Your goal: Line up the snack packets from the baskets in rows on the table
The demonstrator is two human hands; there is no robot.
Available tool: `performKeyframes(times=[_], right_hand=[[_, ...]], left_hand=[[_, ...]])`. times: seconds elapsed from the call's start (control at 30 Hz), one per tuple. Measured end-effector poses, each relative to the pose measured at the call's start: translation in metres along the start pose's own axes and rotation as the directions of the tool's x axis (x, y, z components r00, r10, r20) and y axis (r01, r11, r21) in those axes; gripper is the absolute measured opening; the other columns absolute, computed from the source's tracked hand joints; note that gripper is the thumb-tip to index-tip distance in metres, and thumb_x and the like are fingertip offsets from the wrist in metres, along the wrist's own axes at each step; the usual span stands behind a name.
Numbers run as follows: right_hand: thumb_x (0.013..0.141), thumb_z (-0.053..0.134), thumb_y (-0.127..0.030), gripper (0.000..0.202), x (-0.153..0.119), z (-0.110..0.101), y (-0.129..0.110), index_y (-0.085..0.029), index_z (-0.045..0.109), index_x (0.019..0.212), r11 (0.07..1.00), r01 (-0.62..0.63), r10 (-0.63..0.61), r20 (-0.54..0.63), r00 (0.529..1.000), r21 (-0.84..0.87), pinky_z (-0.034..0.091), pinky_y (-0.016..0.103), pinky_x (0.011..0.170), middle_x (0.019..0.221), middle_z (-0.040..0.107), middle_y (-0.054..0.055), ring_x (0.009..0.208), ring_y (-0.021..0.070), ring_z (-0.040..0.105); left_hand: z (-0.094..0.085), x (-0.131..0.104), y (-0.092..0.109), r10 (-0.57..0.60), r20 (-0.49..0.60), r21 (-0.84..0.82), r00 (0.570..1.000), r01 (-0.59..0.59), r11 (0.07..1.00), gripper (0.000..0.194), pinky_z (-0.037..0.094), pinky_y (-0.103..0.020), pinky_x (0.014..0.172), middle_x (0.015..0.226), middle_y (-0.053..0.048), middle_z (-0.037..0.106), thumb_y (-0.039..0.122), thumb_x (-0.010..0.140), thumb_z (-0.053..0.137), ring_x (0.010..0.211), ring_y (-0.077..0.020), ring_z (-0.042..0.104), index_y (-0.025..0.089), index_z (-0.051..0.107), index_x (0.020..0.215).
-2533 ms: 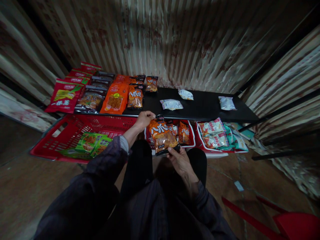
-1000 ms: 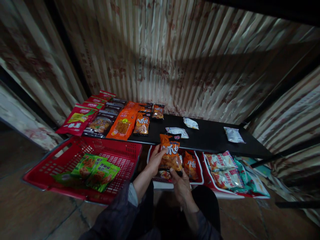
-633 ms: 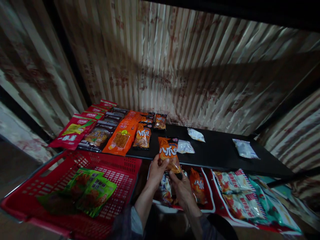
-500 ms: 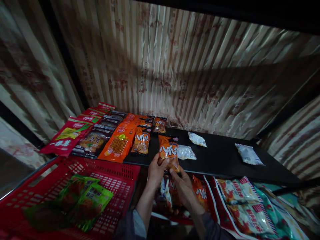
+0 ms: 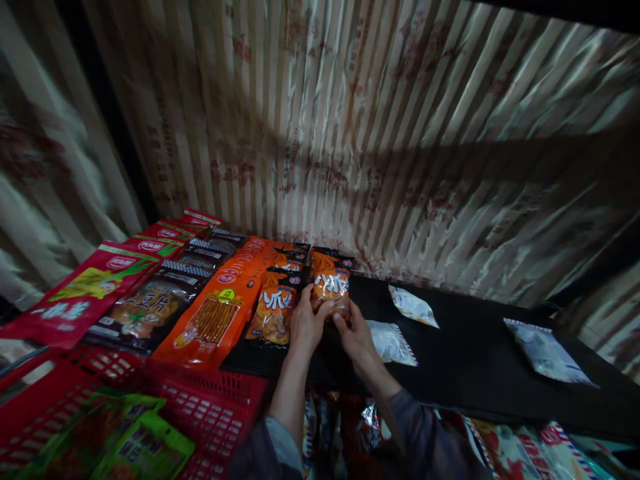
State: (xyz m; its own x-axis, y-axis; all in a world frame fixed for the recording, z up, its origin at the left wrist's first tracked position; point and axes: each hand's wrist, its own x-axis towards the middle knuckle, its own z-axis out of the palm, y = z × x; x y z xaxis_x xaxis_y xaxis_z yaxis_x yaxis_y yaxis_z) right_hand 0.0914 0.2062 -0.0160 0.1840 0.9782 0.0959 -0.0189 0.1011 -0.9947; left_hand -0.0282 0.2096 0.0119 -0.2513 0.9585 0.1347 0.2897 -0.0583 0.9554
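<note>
Between both hands is a small orange snack bag point(image 5: 331, 288) with white lettering, over the back part of the black shelf point(image 5: 460, 340). My left hand point(image 5: 306, 321) pinches its lower left side, thumb across the front. At its lower right corner my right hand point(image 5: 356, 332) grips with thumb and fingers. Left of the hands lies a like orange snack bag point(image 5: 274, 308), with others behind it. A long orange pack of stick snacks point(image 5: 215, 317) lies farther left. Right of my right hand is a small white packet point(image 5: 393, 342).
Dark packs point(image 5: 150, 300) and red packs point(image 5: 87, 287) lie in rows at the shelf's left. A red basket point(image 5: 210, 393) with green packs point(image 5: 145, 447) stands in front. More packets point(image 5: 525, 443) sit below the shelf edge. A striped sheet point(image 5: 320, 133) hangs behind.
Both hands have carried the orange snack bag away from me, from the shelf's front edge to the back row. The view has moved closer to the shelf.
</note>
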Motion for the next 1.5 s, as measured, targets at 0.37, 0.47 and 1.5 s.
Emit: performKeyframes(times=[0.37, 0.47, 1.5], right_hand=[[0.079, 0.053, -0.03, 0.053, 0.028, 0.032, 0.028, -0.018, 0.052, 0.13, 0.975, 0.044, -0.097, -0.24, 0.966, -0.218, 0.04, 0.04, 0.103, 0.127, 0.062, 0.012, 0.116, 0.0257, 0.057], [0.078, 0.052, -0.026, 0.053, 0.034, 0.035, 0.033, -0.017, 0.052, 0.131, 0.952, 0.049, -0.124, -0.237, 0.963, -0.301, 0.039, 0.04, 0.104, 0.128, 0.061, 0.013, 0.118, 0.0261, 0.056], [0.069, 0.068, -0.021, 0.048, 0.083, 0.012, -0.011, -0.024, 0.064, 0.117, 0.997, -0.072, 0.07, -0.166, 0.984, -0.01, 0.043, 0.038, 0.105, 0.133, 0.061, 0.004, 0.13, 0.0247, 0.049]], left_hand=[[0.022, 0.03, -0.01, 0.242, -0.015, 0.313, 0.97, -0.226, 0.923, 0.054, 0.047, -0.035, 0.095, 0.131, -0.011, 0.061, 0.029, 0.089, 0.055, 0.114, -0.0256, 0.061, 0.025, 0.045, 0.142], [0.024, 0.032, -0.012, 0.223, -0.01, 0.351, 0.975, -0.205, 0.913, 0.052, 0.049, -0.036, 0.091, 0.131, -0.013, 0.061, 0.029, 0.091, 0.051, 0.112, -0.0264, 0.062, 0.024, 0.044, 0.143], [0.047, 0.036, -0.033, 0.261, -0.074, 0.271, 0.963, -0.232, 0.934, 0.051, 0.036, -0.048, 0.11, 0.149, -0.023, 0.04, 0.026, 0.09, 0.045, 0.136, -0.0335, 0.042, 0.008, 0.049, 0.137]])
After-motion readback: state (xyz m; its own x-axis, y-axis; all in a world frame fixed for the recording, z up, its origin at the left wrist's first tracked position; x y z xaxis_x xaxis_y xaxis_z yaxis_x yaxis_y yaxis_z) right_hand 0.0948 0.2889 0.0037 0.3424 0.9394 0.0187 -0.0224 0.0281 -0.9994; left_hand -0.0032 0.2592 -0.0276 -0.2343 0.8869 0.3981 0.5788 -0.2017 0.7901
